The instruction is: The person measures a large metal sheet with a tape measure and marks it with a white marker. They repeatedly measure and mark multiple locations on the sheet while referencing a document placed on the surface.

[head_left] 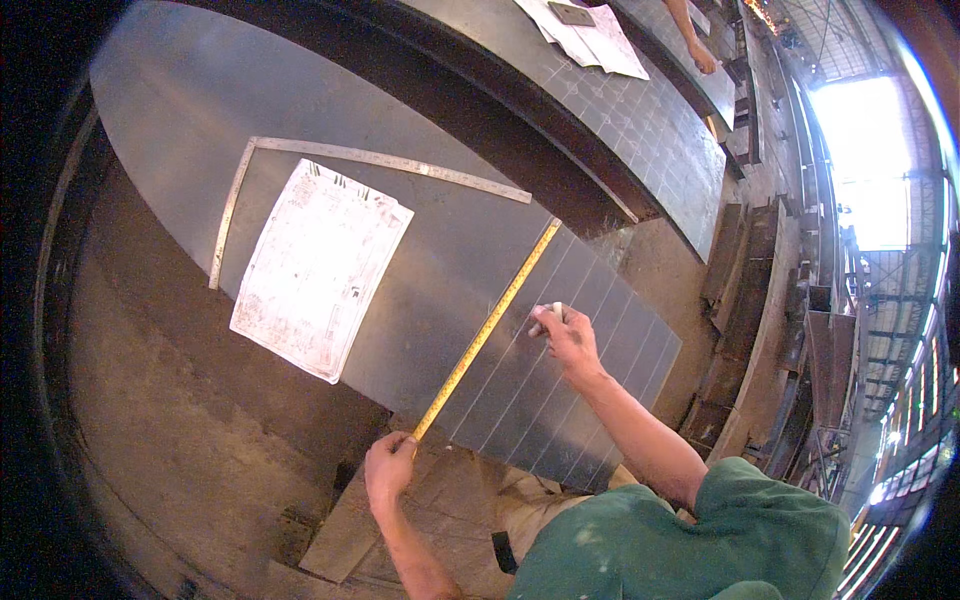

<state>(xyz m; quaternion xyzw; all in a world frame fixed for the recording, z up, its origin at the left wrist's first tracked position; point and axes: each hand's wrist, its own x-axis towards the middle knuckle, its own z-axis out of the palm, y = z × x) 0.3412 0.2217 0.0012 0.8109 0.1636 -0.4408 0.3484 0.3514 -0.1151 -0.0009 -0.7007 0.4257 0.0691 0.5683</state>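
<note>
A yellow tape measure (487,328) lies stretched straight across a grey steel plate (430,260), from its far edge to its near edge. At the near edge my left hand (391,468) is closed on the tape's end; what sits inside the fist is hidden. My right hand (568,338) pinches a short pale stick of chalk (557,311) just above the plate, to the right of the tape. Several thin pale lines run across the plate beside the tape, roughly parallel to it.
A marked-up paper drawing (322,270) and a metal carpenter's square (390,162) lie on the plate's left part. Beyond a dark gap, another steel plate (640,135) carries grid lines and papers (590,38). Another person's hand (704,58) shows at the top; steel beams (740,300) stand right.
</note>
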